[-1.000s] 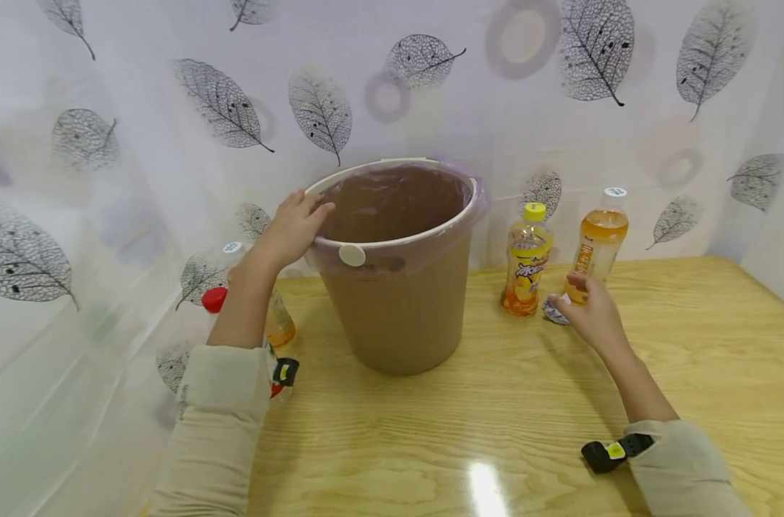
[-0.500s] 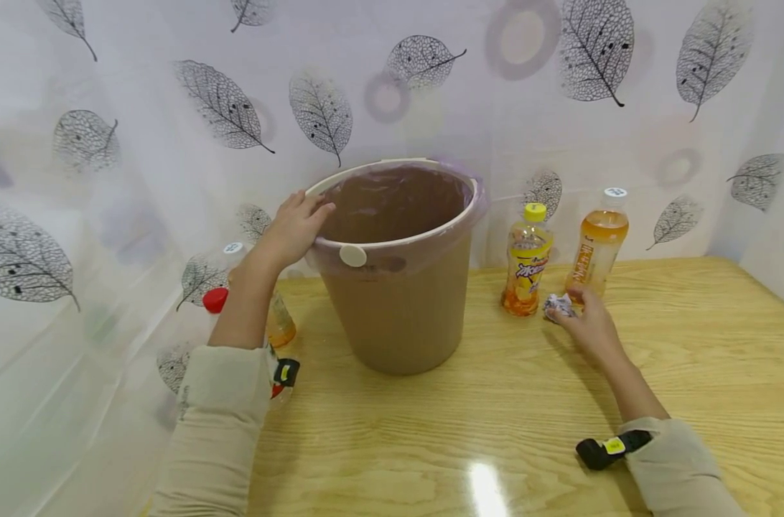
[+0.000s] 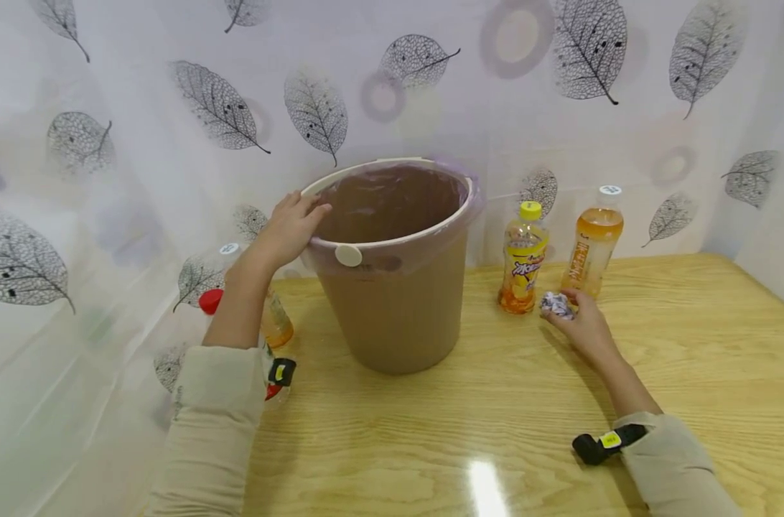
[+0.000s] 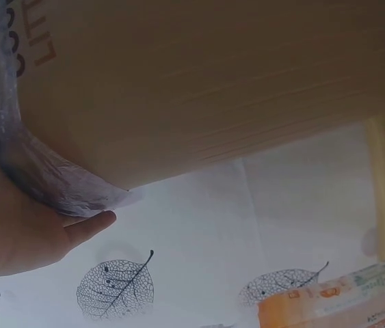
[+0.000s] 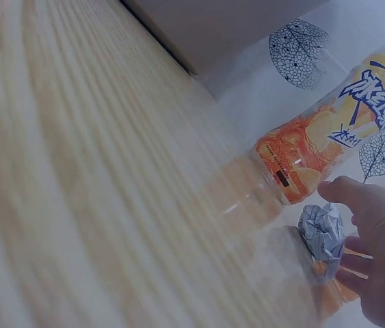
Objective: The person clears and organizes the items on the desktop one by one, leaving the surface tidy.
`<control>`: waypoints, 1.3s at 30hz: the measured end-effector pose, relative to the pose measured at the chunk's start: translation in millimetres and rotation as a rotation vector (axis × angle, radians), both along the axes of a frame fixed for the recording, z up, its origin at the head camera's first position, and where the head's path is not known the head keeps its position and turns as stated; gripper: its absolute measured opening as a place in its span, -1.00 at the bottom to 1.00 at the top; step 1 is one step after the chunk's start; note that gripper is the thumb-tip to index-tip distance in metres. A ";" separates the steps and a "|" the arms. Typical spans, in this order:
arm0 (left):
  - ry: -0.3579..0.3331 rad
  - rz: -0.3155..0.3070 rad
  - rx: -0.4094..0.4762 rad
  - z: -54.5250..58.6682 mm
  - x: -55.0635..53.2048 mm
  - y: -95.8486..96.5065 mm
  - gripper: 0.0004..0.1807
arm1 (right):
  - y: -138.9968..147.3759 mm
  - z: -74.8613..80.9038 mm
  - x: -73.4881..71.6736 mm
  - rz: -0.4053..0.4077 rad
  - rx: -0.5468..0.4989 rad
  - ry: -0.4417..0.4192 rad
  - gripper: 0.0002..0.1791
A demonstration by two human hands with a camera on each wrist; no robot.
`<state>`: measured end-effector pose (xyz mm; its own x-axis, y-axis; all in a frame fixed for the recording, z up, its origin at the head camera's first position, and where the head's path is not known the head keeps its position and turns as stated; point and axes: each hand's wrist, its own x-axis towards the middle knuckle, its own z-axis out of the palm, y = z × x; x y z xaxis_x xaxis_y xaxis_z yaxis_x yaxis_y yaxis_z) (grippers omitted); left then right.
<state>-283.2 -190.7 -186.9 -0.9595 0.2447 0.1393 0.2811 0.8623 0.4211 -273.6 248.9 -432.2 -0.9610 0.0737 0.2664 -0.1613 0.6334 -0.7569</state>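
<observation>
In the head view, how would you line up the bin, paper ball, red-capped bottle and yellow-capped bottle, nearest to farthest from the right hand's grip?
1. Paper ball, just left of the right hand's grip.
2. Yellow-capped bottle, farther left, behind the ball.
3. Bin, mid-picture.
4. Red-capped bottle, far left, partly hidden.

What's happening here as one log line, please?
left hand: resting atop bin | right hand: thumb and fingers around crumpled paper | yellow-capped bottle: upright

Just left of the right-hand grip (image 3: 587, 330) stands a yellow-capped iced-tea bottle (image 3: 524, 266); behind that grip, a white-capped drink bottle (image 3: 596, 240) and leaf-print sheeting (image 3: 469, 108).
</observation>
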 end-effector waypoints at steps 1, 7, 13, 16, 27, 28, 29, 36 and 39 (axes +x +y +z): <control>0.002 -0.003 0.001 -0.4 0.0 0.2 -0.33 | 0.5 -0.8 -0.2 -0.001 0.007 0.001 -0.29; -0.004 -0.011 -0.012 -1.3 -0.5 1.5 -0.33 | 3.8 -5.0 -0.5 -0.011 0.037 -0.011 -0.27; 0.011 -0.033 -0.052 2.6 -1.8 3.4 -0.35 | 7.3 -6.9 -2.0 -0.024 0.032 -0.011 -0.27; 0.003 -0.033 -0.087 5.0 -2.4 4.1 -0.33 | 8.5 -7.0 -2.1 -0.030 0.036 -0.012 -0.26; -0.016 -0.058 -0.143 10.0 -2.0 3.1 -0.32 | 7.7 -6.3 -4.4 -0.037 -0.032 -0.027 -0.23; -0.010 -0.058 -0.141 10.0 -1.5 2.2 -0.32 | 6.8 -6.8 -5.1 -0.033 -0.042 -0.027 -0.23; -0.009 -0.055 -0.136 10.0 -0.5 1.4 -0.33 | 5.9 -7.3 -5.8 -0.029 -0.050 -0.027 -0.23; 0.006 -0.052 -0.108 5.3 3.1 -2.9 -0.35 | 1.7 -10.9 -5.9 -0.011 -0.042 -0.037 -0.21; 0.009 -0.056 -0.095 2.9 2.5 -1.8 -0.35 | 3.1 -12.8 -5.3 -0.017 -0.039 -0.036 -0.21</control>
<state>-280.7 -192.5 -184.1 -0.9428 0.3104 0.1216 0.3333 0.8810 0.3356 -278.9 251.9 -445.0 -0.9685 0.0996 0.2283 -0.1231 0.6053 -0.7864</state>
